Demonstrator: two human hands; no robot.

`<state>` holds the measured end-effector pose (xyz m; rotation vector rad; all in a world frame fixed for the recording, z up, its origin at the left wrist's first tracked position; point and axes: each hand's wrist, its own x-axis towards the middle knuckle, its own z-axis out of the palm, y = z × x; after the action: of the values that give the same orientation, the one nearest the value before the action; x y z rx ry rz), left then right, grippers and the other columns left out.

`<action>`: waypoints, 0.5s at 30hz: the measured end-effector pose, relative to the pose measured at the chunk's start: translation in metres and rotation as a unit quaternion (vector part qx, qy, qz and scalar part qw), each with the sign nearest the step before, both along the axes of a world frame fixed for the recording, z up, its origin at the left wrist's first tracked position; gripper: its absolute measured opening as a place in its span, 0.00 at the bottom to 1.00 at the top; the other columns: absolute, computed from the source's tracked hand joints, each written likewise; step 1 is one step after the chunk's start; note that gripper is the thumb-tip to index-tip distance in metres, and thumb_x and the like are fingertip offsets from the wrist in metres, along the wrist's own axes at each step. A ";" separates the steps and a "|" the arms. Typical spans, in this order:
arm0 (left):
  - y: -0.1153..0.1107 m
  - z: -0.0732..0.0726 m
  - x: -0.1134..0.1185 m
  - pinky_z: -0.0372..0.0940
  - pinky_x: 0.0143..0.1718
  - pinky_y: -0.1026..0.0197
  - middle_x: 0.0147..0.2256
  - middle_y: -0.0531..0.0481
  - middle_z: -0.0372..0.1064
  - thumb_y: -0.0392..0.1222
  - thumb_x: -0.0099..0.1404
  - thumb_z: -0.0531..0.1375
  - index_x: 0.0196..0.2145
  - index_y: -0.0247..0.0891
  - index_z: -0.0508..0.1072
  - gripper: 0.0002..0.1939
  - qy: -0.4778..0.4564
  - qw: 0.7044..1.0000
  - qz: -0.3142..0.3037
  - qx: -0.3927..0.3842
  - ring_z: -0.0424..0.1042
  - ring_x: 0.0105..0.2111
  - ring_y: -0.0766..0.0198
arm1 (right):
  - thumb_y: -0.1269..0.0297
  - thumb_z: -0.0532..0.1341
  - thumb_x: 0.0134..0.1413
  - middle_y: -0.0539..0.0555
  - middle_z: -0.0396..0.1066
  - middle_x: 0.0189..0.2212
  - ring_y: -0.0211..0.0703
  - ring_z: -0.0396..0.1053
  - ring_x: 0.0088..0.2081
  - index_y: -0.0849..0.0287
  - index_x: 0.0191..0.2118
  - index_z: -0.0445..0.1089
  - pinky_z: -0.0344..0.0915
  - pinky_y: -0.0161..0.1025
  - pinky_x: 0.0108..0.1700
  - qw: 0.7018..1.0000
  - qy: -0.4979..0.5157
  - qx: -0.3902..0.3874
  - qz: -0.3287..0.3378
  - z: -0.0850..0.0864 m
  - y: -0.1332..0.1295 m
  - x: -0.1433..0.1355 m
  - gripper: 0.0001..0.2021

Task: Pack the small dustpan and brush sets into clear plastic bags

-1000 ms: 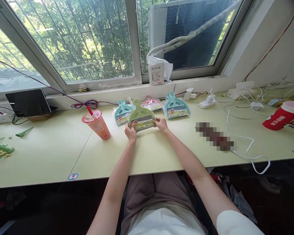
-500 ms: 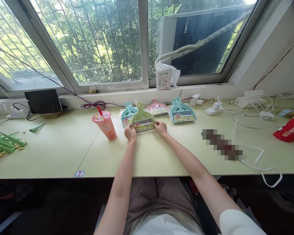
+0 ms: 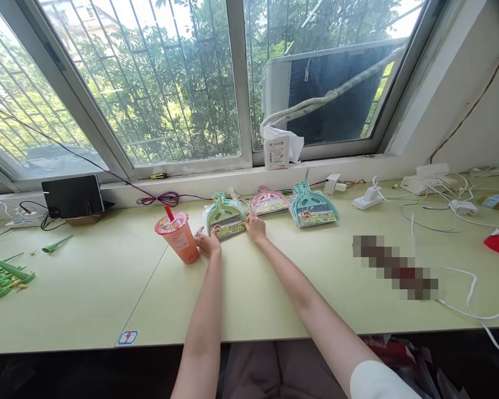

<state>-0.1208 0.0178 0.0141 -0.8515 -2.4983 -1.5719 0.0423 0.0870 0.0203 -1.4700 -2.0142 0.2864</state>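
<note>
A pale yellow-green tabletop (image 3: 283, 299) runs beneath barred windows (image 3: 149, 88) that look onto trees and an air-conditioner unit (image 3: 332, 94). A black tablet (image 3: 72, 197) stands near the back edge at left; white cables (image 3: 444, 191) tangle toward the back right corner.

Left of centre, near the back edge, lies a wrapped green dustpan-and-brush set (image 3: 227, 215): looped handle toward the windows, grey bristles, a colourful printed label across its front, turquoise showing behind its upper rim. Pink (image 3: 269, 202) and turquoise (image 3: 315, 209) sets lie to its right.

The left hand (image 3: 208, 243) is open, fingers spread between the green set and a red-strawed drink cup (image 3: 178, 238). The right hand (image 3: 255, 227) curls at the set's right corner; whether it grips is unclear.
</note>
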 end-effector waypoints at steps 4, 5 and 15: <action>0.002 0.001 0.004 0.56 0.54 0.48 0.56 0.34 0.60 0.52 0.59 0.62 0.58 0.39 0.56 0.33 0.001 0.999 -0.037 -0.004 0.59 0.58 0.48 | 0.61 0.58 0.61 0.58 0.71 0.45 0.48 0.72 0.42 0.57 0.51 0.60 0.63 0.39 0.39 1.000 -0.001 0.007 -0.006 -0.003 0.006 -0.004 0.15; 0.001 0.002 0.006 0.56 0.54 0.47 0.57 0.34 0.60 0.54 0.57 0.63 0.59 0.40 0.53 0.38 0.003 0.998 -0.057 -0.010 0.60 0.58 0.48 | 0.61 0.57 0.61 0.59 0.71 0.46 0.49 0.72 0.42 0.57 0.51 0.60 0.63 0.39 0.39 1.000 -0.005 0.009 -0.004 -0.004 0.006 -0.005 0.15; -0.006 0.005 0.000 0.53 0.55 0.47 0.52 0.41 0.69 0.46 0.55 0.66 0.57 0.45 0.56 0.35 0.019 0.990 -0.091 -0.110 0.67 0.53 0.49 | 0.60 0.54 0.63 0.60 0.67 0.51 0.50 0.70 0.45 0.57 0.54 0.59 0.64 0.41 0.43 0.999 0.011 -0.027 0.016 -0.003 0.014 -0.007 0.15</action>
<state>-0.1212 0.0120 0.0189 -1.1553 -2.6693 -1.3251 0.0350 0.1007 0.0170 -1.4612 -2.0281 0.3709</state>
